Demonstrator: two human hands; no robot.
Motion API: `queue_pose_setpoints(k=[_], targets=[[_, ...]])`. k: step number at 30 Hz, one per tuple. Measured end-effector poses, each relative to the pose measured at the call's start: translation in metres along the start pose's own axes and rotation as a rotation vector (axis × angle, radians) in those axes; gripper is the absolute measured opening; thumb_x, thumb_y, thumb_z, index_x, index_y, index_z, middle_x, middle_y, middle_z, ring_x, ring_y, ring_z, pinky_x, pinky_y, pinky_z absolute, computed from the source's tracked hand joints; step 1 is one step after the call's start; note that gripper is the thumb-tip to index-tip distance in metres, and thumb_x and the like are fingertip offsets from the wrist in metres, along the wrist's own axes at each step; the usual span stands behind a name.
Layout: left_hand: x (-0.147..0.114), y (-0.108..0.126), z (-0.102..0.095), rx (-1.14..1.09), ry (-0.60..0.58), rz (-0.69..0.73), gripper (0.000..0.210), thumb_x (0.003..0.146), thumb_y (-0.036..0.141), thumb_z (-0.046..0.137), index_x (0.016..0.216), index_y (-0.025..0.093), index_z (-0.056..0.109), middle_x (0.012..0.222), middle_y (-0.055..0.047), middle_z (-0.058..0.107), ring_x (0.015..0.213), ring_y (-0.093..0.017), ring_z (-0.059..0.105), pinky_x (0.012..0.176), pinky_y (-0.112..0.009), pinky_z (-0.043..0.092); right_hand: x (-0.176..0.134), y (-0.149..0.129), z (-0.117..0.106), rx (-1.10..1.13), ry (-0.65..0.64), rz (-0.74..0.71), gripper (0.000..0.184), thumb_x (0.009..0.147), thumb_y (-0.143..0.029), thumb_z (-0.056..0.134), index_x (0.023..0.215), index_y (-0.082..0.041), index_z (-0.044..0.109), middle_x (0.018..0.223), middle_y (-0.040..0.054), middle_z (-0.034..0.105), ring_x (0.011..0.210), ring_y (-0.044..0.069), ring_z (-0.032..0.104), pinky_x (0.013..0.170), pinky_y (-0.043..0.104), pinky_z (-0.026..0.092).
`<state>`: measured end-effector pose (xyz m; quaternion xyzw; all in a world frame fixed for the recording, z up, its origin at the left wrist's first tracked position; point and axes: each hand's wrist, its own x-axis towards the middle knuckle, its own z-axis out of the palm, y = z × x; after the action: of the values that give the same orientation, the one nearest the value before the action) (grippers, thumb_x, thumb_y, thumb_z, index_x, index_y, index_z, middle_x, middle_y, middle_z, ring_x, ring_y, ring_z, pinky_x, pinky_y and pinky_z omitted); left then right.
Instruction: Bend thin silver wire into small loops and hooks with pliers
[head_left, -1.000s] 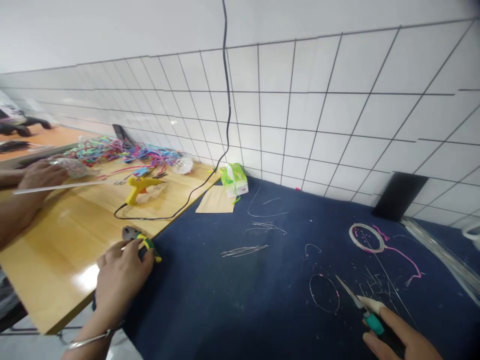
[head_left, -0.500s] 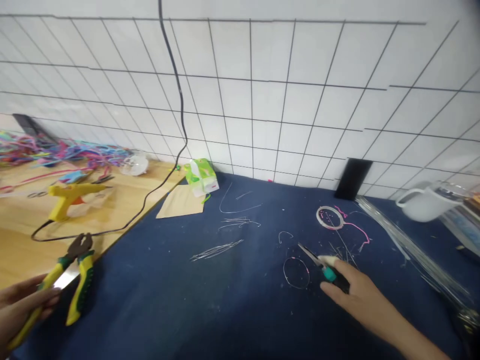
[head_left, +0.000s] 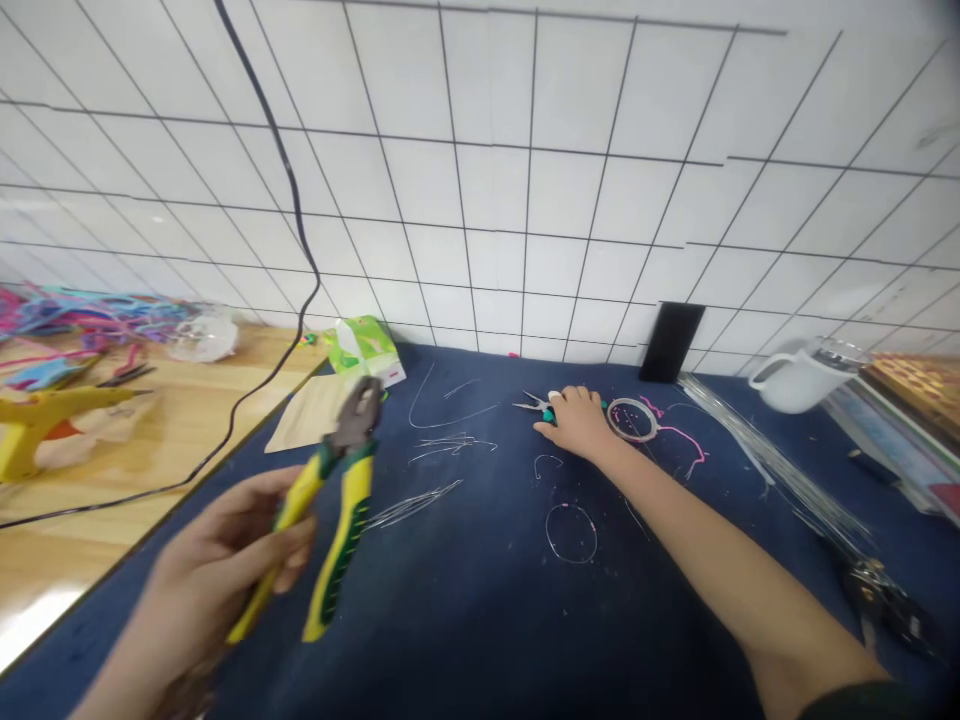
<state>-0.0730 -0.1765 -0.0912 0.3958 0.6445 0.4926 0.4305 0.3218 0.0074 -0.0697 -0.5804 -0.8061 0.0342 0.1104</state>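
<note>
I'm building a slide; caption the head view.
Left hand holds yellow-green pliers; right hand covers smaller teal-handled pliers.

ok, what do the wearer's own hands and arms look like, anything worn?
Left hand: ungloved, no sleeve in view. Right hand: small white covering on one finger, forearm bare, dark sleeve at the frame's bottom edge.

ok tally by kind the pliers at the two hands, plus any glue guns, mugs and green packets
Pliers: 2 (yellow-and-green pliers in the left hand; teal-handled pliers at the right hand)
Glue gun: 1
White mug: 1
Green packet: 1
Total: 5
</note>
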Motion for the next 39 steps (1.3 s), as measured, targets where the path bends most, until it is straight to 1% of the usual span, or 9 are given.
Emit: queue_pose_setpoints(k=[4,6,9,14,19,24,27,33,39], targets=[[0.003,0.093,0.133,-0.218,-0.305,0.181,0.038,0.068,0.015,0.065,0.105,0.023,0.056,0.057,0.006,0.056,0.041,-0.007,0.048,0.038,-0.016,0.036,-0.028,-0.019,-0.019,0.165,0.003,-0.091,0.038,0.086,-0.047,0.046,0.109,-0.017,0.056,0.116,0.0119,0.054,0.113,0.027,0.043,0.095,0.044,0.031],[-0.002,0.112,0.176,-0.279,-0.400,0.271,0.036,0.071,0.012,0.064,0.105,0.019,0.055,0.065,0.003,0.060,0.054,-0.009,0.055,0.053,-0.019,0.046,-0.056,-0.033,-0.031,0.793,-0.089,-0.169,0.043,0.090,-0.047,0.037,0.122,-0.021,0.047,0.118,0.0093,0.054,0.109,0.023,0.049,0.089,0.040,0.040],[-0.010,0.112,0.224,-0.376,-0.537,0.377,0.034,0.076,0.014,0.058,0.108,0.021,0.051,0.091,-0.004,0.063,0.076,-0.015,0.062,0.068,-0.028,0.051,-0.097,-0.053,-0.046,1.469,-0.176,-0.214,0.058,0.083,-0.054,0.048,0.132,-0.027,0.035,0.126,0.0081,0.049,0.110,0.023,0.050,0.087,0.039,0.045],[-0.026,0.097,0.285,-0.211,-0.469,0.755,0.033,0.072,0.010,0.058,0.103,0.021,0.062,0.112,-0.007,0.051,0.110,-0.024,0.047,0.091,-0.040,0.042,-0.134,-0.059,-0.055,1.761,0.043,0.048,0.051,0.083,-0.034,0.059,0.129,-0.033,0.039,0.125,0.0032,0.052,0.118,0.022,0.046,0.102,0.043,0.033],[-0.016,0.107,0.288,-0.101,-0.626,0.802,0.029,0.086,0.016,0.041,0.101,0.022,0.065,0.110,-0.007,0.053,0.106,-0.021,0.049,0.094,-0.040,0.039,-0.154,-0.038,-0.061,1.850,0.086,0.229,0.046,0.087,-0.036,0.051,0.130,-0.038,0.035,0.136,0.0023,0.042,0.117,0.025,0.047,0.096,0.049,0.038],[0.038,0.096,0.263,0.337,-0.460,0.658,0.020,0.082,0.018,0.049,0.097,0.020,0.063,0.095,-0.005,0.060,0.087,-0.017,0.055,0.081,-0.032,0.044,-0.168,-0.002,-0.072,1.731,0.049,0.388,0.050,0.081,-0.030,0.059,0.128,-0.030,0.040,0.132,0.0103,0.045,0.106,0.029,0.055,0.084,0.049,0.045],[0.058,0.073,0.262,0.712,-0.481,0.635,0.014,0.081,0.026,0.053,0.089,0.019,0.063,0.086,-0.004,0.060,0.079,-0.018,0.056,0.073,-0.030,0.043,-0.175,0.018,-0.073,1.557,-0.003,0.533,0.044,0.079,-0.030,0.061,0.121,-0.021,0.048,0.118,0.0135,0.056,0.095,0.026,0.058,0.077,0.042,0.047],[0.050,0.045,0.277,1.050,-0.511,0.722,0.016,0.083,0.030,0.054,0.094,0.020,0.057,0.092,-0.007,0.058,0.090,-0.022,0.056,0.073,-0.030,0.042,-0.200,0.032,-0.071,1.376,-0.188,0.653,0.027,0.079,-0.034,0.060,0.099,-0.017,0.055,0.077,0.0035,0.058,0.063,0.014,0.053,0.058,0.029,0.043],[0.048,0.040,0.284,1.056,-0.531,0.720,0.008,0.085,0.022,0.048,0.083,0.017,0.055,0.087,-0.008,0.058,0.085,-0.022,0.056,0.073,-0.032,0.042,-0.233,0.041,-0.078,1.124,-0.023,0.676,0.034,0.076,-0.048,0.061,0.096,-0.021,0.053,0.068,-0.0006,0.051,0.058,0.014,0.047,0.056,0.029,0.040]])
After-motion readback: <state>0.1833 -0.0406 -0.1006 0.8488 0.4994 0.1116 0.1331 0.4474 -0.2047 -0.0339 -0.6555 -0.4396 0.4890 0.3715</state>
